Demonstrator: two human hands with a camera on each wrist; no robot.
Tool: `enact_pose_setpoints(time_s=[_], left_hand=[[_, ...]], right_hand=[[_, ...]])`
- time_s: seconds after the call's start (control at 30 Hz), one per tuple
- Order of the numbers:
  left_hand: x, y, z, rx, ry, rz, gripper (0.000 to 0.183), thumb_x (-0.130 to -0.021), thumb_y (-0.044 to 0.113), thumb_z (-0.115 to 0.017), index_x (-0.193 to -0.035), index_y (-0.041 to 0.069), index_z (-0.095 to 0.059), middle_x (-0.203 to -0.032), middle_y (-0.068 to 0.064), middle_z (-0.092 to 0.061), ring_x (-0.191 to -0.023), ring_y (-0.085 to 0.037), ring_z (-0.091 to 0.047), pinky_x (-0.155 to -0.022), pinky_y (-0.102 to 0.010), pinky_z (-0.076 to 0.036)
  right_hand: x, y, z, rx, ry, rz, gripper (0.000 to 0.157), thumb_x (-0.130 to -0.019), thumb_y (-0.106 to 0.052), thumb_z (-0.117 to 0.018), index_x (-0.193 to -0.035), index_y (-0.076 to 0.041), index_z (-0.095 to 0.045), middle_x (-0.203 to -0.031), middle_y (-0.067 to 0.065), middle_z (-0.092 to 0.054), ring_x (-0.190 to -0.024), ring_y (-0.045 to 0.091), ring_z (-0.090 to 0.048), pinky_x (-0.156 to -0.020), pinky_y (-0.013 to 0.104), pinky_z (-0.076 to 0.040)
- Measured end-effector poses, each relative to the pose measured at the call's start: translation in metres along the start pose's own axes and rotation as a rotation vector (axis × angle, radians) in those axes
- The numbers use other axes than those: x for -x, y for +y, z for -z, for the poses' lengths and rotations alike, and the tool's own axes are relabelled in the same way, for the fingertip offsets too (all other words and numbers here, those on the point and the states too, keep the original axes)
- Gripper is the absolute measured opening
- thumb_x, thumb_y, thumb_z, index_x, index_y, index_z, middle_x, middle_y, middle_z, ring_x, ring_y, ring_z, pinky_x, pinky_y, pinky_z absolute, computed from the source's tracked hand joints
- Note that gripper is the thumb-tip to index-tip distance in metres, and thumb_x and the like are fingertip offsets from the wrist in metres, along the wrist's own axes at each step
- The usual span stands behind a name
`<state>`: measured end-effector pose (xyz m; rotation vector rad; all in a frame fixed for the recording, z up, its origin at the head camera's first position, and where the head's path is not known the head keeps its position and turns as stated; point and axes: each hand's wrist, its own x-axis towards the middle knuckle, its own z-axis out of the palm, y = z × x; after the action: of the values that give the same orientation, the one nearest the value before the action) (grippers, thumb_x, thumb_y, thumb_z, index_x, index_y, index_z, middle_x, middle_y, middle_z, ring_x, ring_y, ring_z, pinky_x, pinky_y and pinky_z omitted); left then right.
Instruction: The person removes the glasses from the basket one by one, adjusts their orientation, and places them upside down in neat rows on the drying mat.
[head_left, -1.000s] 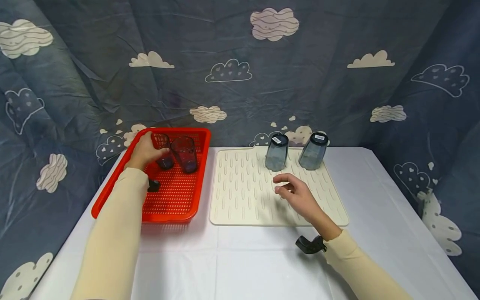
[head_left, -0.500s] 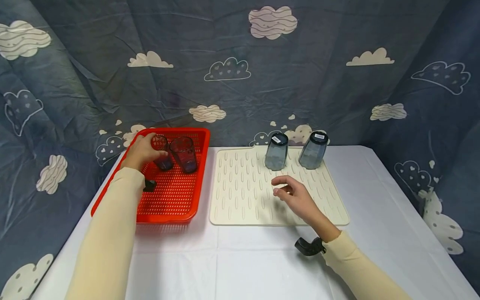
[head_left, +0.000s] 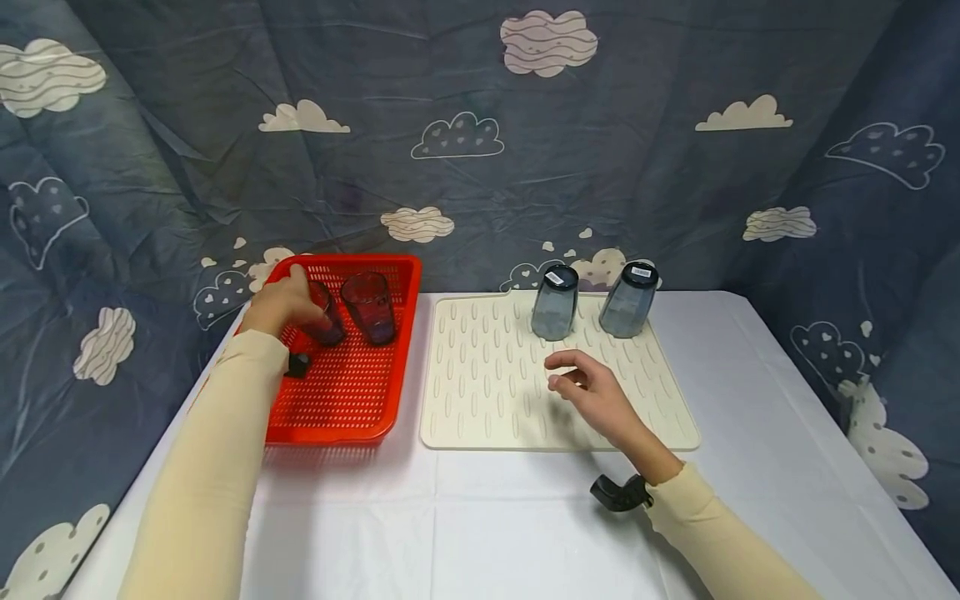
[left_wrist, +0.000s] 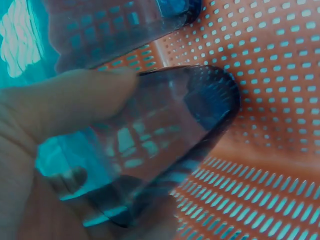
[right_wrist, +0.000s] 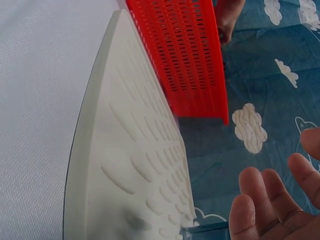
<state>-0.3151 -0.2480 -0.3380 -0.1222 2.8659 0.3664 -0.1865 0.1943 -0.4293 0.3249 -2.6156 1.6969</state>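
Note:
My left hand [head_left: 281,304] reaches into the red basket [head_left: 330,429] and grips a dark tinted drinking glass [left_wrist: 155,125]. In the left wrist view the thumb lies along its near side, and fingers show through and below the glass. A second tinted glass [head_left: 371,308] leans just right of it in the basket. Over the cream drying mat [head_left: 480,392] hovers my right hand [head_left: 592,392], fingers loosely bent and holding nothing. Two smoky glasses stand upside down at the mat's back: the left glass [head_left: 555,304] and the right glass [head_left: 628,302], labels on their bases.
A white cloth [head_left: 360,533] covers the table. The basket's perforated walls rise around the tinted glasses, left of the mat. A dark cloud-patterned curtain [head_left: 465,75] hangs behind and at both sides. Each wrist carries a black camera mount, such as the right mount [head_left: 618,493].
My left hand and forearm have shifted slightly left, and the fingers now cover more of the left tinted glass in the basket. The right hand and the mat's glasses stay put.

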Motion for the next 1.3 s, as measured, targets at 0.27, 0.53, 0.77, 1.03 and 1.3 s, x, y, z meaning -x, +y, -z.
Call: enact_pose_setpoints(time_s=[0.27, 0.53, 0.77, 1.03, 1.3], left_hand=[[0.005, 0.004, 0.002, -0.059, -0.070, -0.026, 0.090, -0.075, 0.032, -0.075, -0.143, -0.002, -0.026, -0.140, -0.035, -0.038, -0.123, -0.051, -0.044, -0.107, -0.069, -0.035], [0.001, 0.000, 0.000, -0.038, -0.053, -0.031, 0.095, -0.076, 0.032, -0.075, -0.150, 0.004, -0.023, -0.144, -0.034, -0.033, -0.126, -0.050, -0.041, -0.107, -0.069, -0.034], [0.002, -0.005, -0.002, 0.013, -0.006, -0.059, 0.091, -0.076, 0.033, -0.075, -0.148, 0.002, -0.027, -0.139, -0.031, -0.041, -0.126, -0.049, -0.043, -0.108, -0.067, -0.036], [0.004, -0.015, -0.006, 0.112, 0.075, -0.083, 0.089, -0.075, 0.033, -0.077, -0.144, -0.003, -0.032, -0.134, -0.030, -0.050, -0.119, -0.049, -0.049, -0.105, -0.065, -0.041], [0.012, -0.024, -0.001, 0.166, 0.158, -0.054, 0.086, -0.076, 0.035, -0.078, -0.140, -0.005, -0.036, -0.130, -0.031, -0.054, -0.116, -0.051, -0.052, -0.101, -0.066, -0.042]], right_hand=[[-0.001, -0.002, -0.003, -0.007, -0.009, 0.001, 0.028, -0.096, -0.006, -0.056, -0.124, -0.003, -0.060, -0.126, 0.022, -0.061, -0.089, -0.001, -0.062, -0.081, 0.023, -0.054], [0.000, -0.003, -0.003, -0.019, -0.005, -0.016, 0.029, -0.096, -0.006, -0.056, -0.125, 0.000, -0.059, -0.125, 0.025, -0.060, -0.089, 0.000, -0.062, -0.080, 0.021, -0.054], [0.001, -0.003, -0.005, -0.031, -0.012, -0.022, 0.029, -0.097, -0.006, -0.056, -0.125, 0.000, -0.059, -0.126, 0.025, -0.060, -0.090, 0.000, -0.062, -0.080, 0.022, -0.054], [0.000, -0.004, -0.004, -0.041, -0.009, -0.004, 0.029, -0.098, -0.007, -0.056, -0.125, 0.002, -0.058, -0.125, 0.025, -0.059, -0.090, -0.001, -0.062, -0.081, 0.021, -0.054], [-0.002, -0.006, -0.003, -0.038, -0.002, -0.008, 0.028, -0.098, -0.006, -0.055, -0.125, 0.000, -0.059, -0.125, 0.026, -0.059, -0.089, -0.001, -0.062, -0.080, 0.021, -0.054]])
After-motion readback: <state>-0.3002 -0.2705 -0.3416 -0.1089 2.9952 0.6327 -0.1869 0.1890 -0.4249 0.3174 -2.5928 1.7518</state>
